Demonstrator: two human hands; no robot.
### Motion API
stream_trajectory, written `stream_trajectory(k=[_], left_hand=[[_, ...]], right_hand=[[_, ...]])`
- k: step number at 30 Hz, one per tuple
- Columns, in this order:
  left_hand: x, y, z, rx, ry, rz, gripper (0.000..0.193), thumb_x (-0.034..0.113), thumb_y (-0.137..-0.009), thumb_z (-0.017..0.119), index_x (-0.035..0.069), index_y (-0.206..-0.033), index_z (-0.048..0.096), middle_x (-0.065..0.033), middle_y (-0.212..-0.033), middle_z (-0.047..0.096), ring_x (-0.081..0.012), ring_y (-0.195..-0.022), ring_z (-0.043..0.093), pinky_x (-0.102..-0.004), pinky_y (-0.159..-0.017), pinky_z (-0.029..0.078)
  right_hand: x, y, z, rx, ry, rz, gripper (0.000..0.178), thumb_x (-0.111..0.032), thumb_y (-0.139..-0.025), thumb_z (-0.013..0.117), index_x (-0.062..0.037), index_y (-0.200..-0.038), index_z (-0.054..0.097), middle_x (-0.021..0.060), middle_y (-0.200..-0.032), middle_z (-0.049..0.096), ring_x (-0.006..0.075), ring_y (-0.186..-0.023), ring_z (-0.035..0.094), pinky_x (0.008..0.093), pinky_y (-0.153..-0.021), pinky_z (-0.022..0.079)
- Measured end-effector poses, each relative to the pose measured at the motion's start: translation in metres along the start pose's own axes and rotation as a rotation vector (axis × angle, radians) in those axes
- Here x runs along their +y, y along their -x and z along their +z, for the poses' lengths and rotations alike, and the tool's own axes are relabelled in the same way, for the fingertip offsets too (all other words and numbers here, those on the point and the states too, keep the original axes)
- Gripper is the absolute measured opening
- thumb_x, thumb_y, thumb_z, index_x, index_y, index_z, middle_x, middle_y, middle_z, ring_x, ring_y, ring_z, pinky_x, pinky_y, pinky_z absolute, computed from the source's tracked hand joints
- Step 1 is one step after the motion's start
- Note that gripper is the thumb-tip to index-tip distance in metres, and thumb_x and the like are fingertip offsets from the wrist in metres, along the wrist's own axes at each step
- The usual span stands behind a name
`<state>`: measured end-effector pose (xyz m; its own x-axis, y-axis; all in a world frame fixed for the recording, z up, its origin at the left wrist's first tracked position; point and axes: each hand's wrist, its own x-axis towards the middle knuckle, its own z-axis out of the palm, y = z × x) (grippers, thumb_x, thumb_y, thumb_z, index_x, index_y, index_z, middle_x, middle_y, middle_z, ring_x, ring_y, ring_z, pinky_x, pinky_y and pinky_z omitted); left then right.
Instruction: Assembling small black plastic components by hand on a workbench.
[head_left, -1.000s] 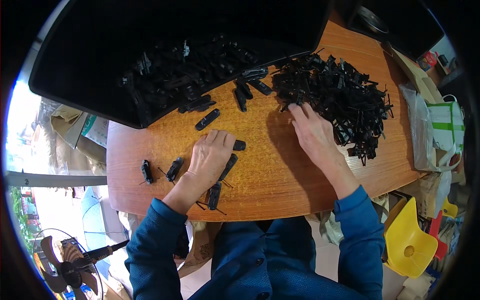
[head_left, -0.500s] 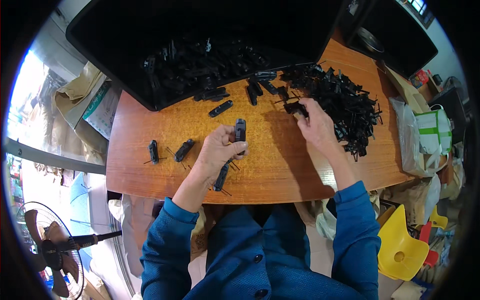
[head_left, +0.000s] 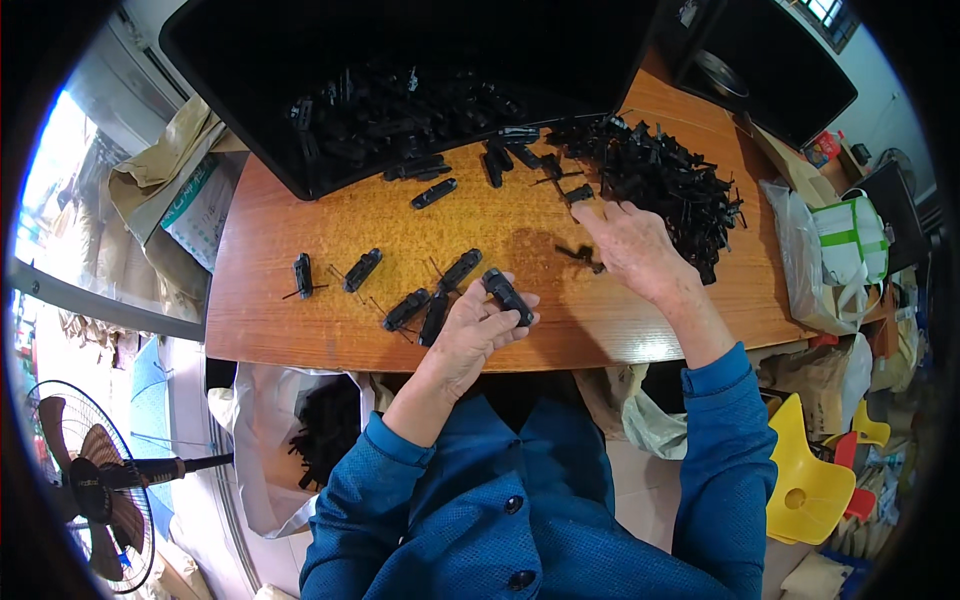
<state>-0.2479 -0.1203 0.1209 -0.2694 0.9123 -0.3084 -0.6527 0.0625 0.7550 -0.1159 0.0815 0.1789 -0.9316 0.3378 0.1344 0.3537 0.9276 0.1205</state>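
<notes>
My left hand [head_left: 472,338] is closed on a long black plastic part [head_left: 507,297], held low over the table's front edge. My right hand [head_left: 640,250] has its fingers stretched leftward, apart from the thumb, beside a large heap of black parts [head_left: 665,170]. Right at its fingertips is a small black part [head_left: 578,193]. Another dark piece with thin legs [head_left: 578,256] shows by the thumb. Left of my left hand lie several similar parts with thin pins, among them one part [head_left: 405,309] and one farther left [head_left: 303,275]. A single part [head_left: 434,193] rests farther back.
A big black tray [head_left: 300,185] with many black parts spans the back of the wooden table [head_left: 260,230]. At the right are plastic bags [head_left: 845,245] and a yellow chair [head_left: 800,490]. A fan [head_left: 95,485] stands at lower left, near a white bag [head_left: 265,450] of black pieces.
My left hand has moved right and nearer with its part, now tilted. The right hand has drawn back slightly from a small part, and a legged piece now shows beside its thumb. The view has shifted.
</notes>
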Motion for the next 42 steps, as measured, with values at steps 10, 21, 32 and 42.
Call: stream_trajectory(k=[10, 21, 32, 42], left_hand=[[-0.01, 0.014, 0.002, -0.074, -0.049, 0.034, 0.054, 0.006, -0.092, 0.05, 0.001, -0.14, 0.025, -0.0191, -0.121, 0.055, -0.0265, -0.107, 0.06, -0.0296, -0.087, 0.05], [-0.014, 0.016, -0.004, 0.019, -0.086, -0.034, 0.035, 0.016, -0.097, 0.048, 0.0, -0.128, 0.043, -0.0116, -0.103, 0.06, -0.0187, -0.09, 0.063, -0.0264, -0.073, 0.052], [-0.019, 0.016, -0.011, 0.025, -0.101, -0.1, 0.038, 0.021, -0.095, 0.054, -0.003, -0.126, 0.051, -0.0088, -0.101, 0.063, -0.0126, -0.075, 0.061, -0.0202, -0.06, 0.048], [-0.024, 0.015, -0.013, -0.047, -0.371, -0.108, 0.034, 0.023, -0.098, 0.048, -0.002, -0.119, 0.058, -0.0018, -0.085, 0.061, -0.0061, -0.066, 0.055, -0.0165, -0.053, 0.042]], right_hand=[[-0.002, 0.043, 0.03, -0.205, -0.242, 0.2, 0.05, -0.011, -0.076, 0.068, -0.008, -0.12, 0.045, 0.0179, -0.104, 0.06, 0.0357, -0.098, 0.058, 0.0432, -0.079, 0.048], [0.006, 0.088, 0.073, 0.189, -0.606, 0.386, 0.038, -0.016, -0.078, 0.071, 0.0013, -0.109, 0.055, 0.0156, -0.11, 0.052, 0.0341, -0.104, 0.05, 0.0403, -0.089, 0.042], [-0.026, 0.072, 0.05, 0.531, -0.512, 0.142, 0.022, -0.003, -0.071, 0.07, -0.0015, -0.089, 0.058, 0.012, -0.09, 0.059, 0.033, -0.098, 0.054, 0.0415, -0.084, 0.044], [-0.08, 0.074, 0.032, 0.4, -0.366, -0.336, 0.018, -0.009, -0.072, 0.066, -0.0055, -0.09, 0.064, 0.0054, -0.093, 0.06, 0.0247, -0.105, 0.053, 0.0421, -0.092, 0.042]])
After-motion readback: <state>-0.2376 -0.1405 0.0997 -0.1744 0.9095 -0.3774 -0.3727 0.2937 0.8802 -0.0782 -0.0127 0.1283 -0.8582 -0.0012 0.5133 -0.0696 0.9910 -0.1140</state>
